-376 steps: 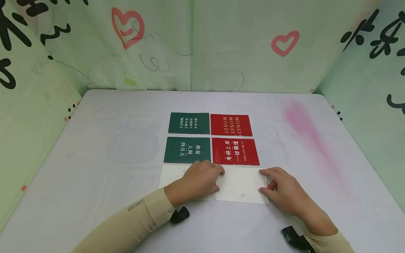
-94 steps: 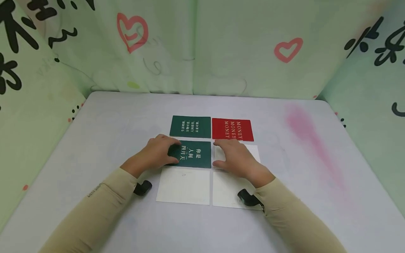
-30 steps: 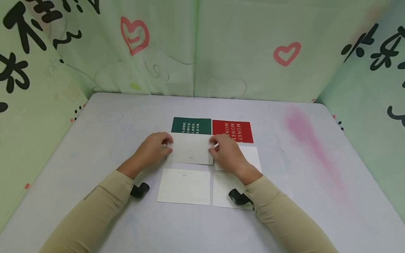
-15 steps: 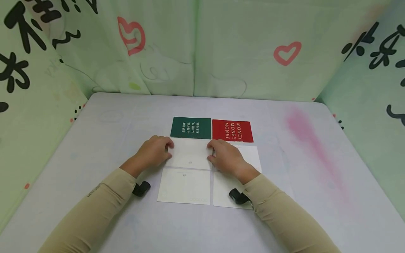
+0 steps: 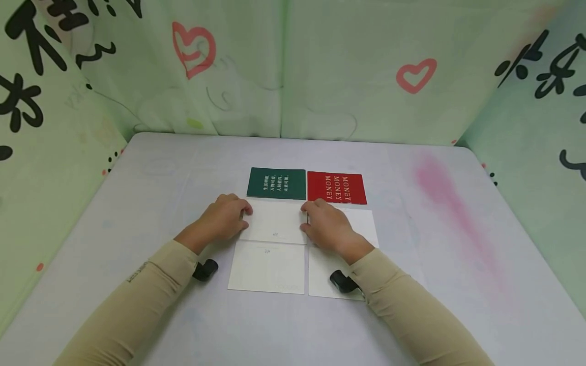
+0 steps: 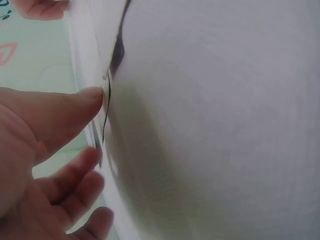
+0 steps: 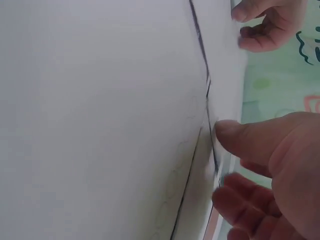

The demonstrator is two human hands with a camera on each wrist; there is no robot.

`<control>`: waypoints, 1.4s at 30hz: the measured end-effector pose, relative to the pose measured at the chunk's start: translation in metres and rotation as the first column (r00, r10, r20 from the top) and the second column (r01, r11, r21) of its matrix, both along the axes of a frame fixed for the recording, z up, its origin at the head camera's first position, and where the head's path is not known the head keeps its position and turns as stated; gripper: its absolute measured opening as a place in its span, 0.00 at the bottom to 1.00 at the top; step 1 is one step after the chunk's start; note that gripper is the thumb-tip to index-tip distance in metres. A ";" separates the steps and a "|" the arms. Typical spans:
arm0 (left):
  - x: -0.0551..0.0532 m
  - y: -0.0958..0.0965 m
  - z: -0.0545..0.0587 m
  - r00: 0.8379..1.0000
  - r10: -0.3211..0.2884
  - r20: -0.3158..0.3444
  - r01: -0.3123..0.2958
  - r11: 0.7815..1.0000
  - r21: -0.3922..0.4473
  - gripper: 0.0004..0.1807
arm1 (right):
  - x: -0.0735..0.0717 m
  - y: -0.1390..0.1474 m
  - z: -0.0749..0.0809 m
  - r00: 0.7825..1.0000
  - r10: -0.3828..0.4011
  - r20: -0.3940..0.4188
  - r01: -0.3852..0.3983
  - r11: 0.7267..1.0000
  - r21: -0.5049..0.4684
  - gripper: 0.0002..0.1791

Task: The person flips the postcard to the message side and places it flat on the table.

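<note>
A white-backed postcard [image 5: 273, 219] lies flat on the table between my hands. My left hand [image 5: 223, 217] holds its left edge with thumb and fingertips, and my right hand [image 5: 330, 226] does likewise at the right edge. In the left wrist view the thumb [image 6: 75, 107] meets the card's edge. A thumb [image 7: 245, 137] touches the opposite edge in the right wrist view. Just above the held card lie a green postcard [image 5: 276, 183] and a red postcard [image 5: 336, 187], lettered sides up. My right hand partly covers another white-backed card [image 5: 364, 223] beside it.
Two more white-backed cards, lower left [image 5: 267, 268] and lower right [image 5: 320, 274], form the nearest row; my right wrist partly covers the latter. The white table [image 5: 192, 168] has a pink stain [image 5: 450, 203] at right. Green printed curtains [image 5: 339, 71] enclose its back and sides.
The middle-row red and green postcards have been turned white side up, as has the lower row's left card. A second ago the held card was raised over the green one; now it lies lower, flat.
</note>
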State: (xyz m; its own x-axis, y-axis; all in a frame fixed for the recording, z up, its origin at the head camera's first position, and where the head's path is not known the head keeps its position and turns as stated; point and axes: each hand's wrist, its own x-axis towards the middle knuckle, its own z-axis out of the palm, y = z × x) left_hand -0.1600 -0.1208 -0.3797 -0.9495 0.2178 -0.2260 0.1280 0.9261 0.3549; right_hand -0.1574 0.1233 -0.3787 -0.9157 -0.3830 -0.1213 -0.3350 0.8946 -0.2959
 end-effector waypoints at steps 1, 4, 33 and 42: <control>0.000 0.000 0.000 1.000 -0.006 -0.008 0.006 1.000 -0.010 0.17 | 0.000 0.000 0.000 1.000 0.005 -0.008 -0.005 1.000 0.010 0.28; 0.000 0.000 -0.001 0.999 -0.026 -0.025 0.025 0.999 -0.041 0.20 | -0.001 -0.001 0.001 0.999 0.022 -0.024 -0.022 0.999 0.029 0.27; -0.037 -0.005 0.012 1.000 0.002 -0.018 -0.001 0.997 0.071 0.33 | -0.036 0.007 0.024 0.993 0.103 -0.057 -0.101 0.994 0.040 0.29; -0.078 -0.005 0.010 0.997 -0.022 0.074 0.022 1.000 0.004 0.42 | -0.080 -0.005 0.019 0.995 0.022 0.100 -0.032 0.995 0.092 0.41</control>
